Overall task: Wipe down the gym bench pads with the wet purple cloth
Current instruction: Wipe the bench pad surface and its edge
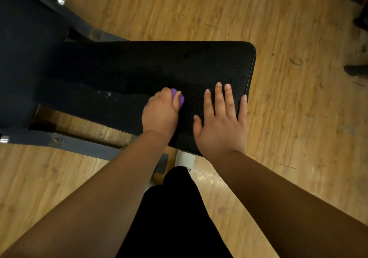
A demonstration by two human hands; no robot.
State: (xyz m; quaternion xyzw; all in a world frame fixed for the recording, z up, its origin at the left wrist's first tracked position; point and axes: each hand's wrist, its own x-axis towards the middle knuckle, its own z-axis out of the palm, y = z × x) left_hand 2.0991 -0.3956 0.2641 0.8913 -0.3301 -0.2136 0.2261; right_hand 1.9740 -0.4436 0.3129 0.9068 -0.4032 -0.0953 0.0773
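A black seat pad (159, 66) of the gym bench fills the middle of the view, with its stitched end to the right. My left hand (160, 114) grips the bunched purple cloth (179, 98) and holds it against the pad's near half; only a small part of the cloth shows past my fingers. My right hand (223, 122) lies flat on the pad beside it, fingers straight and spread, near the pad's right end. A second black pad (22, 62) lies at the left, and a wet sheen shows on the seat pad to the left of the cloth.
The bench's grey metal frame (83, 146) runs under the pads at the lower left and upper left. A wood-pattern floor (288, 108) surrounds the bench. My black trouser leg (175, 218) and a white shoe (185, 158) are below. Dark objects sit at the right edge.
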